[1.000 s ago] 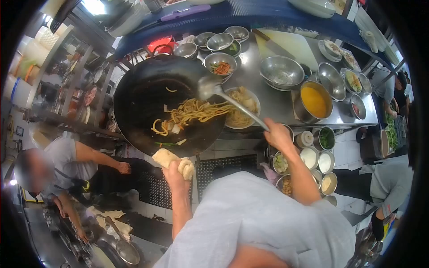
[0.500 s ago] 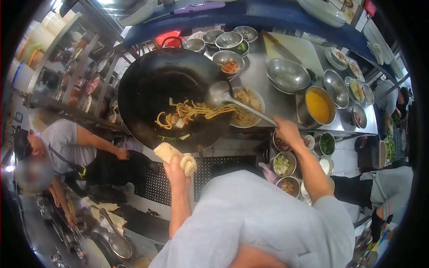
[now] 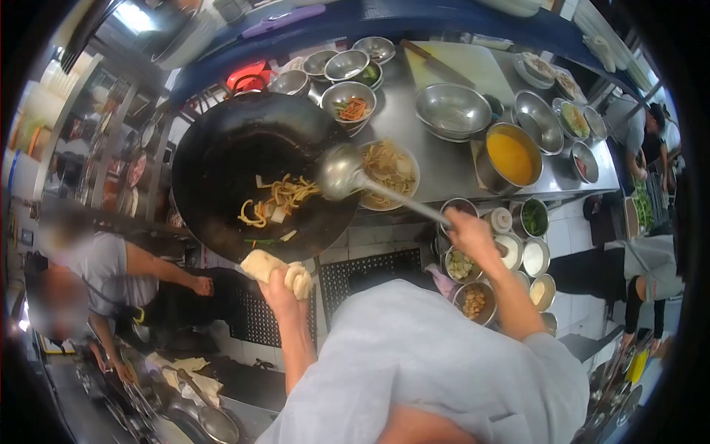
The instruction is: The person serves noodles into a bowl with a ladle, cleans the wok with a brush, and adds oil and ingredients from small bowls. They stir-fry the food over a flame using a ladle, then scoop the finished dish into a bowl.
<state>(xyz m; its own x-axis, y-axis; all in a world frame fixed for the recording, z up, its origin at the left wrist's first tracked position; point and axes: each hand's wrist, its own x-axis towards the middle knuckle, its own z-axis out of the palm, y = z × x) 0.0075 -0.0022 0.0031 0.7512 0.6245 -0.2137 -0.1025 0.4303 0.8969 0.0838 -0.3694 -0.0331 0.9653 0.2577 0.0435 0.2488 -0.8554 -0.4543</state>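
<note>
My right hand [image 3: 473,238] grips the handle of a metal ladle [image 3: 341,172]. The ladle's bowl hangs at the right rim of a large black wok [image 3: 222,148], beside a bowl of noodles [image 3: 411,152]. My left hand [image 3: 281,294] is closed round a folded pale cloth [image 3: 266,268] at the wok's near edge; whether a wok handle lies inside the cloth is hidden. Fried noodles [image 3: 291,194] with pale pieces and a green strip lie in the wok's lower right part.
On the steel counter [image 3: 396,85] stand a pot of yellow liquid [image 3: 510,159], metal bowls [image 3: 452,109], and a cutting board [image 3: 473,70] with a knife [image 3: 436,65]. Ingredient containers [image 3: 473,302] sit below, right. One person [image 3: 122,270] stands left; others are at right.
The whole view has shifted, with the wok and counter appearing further left. Fewer noodles show along the wok's right side, near the ladle. Both hands keep their hold.
</note>
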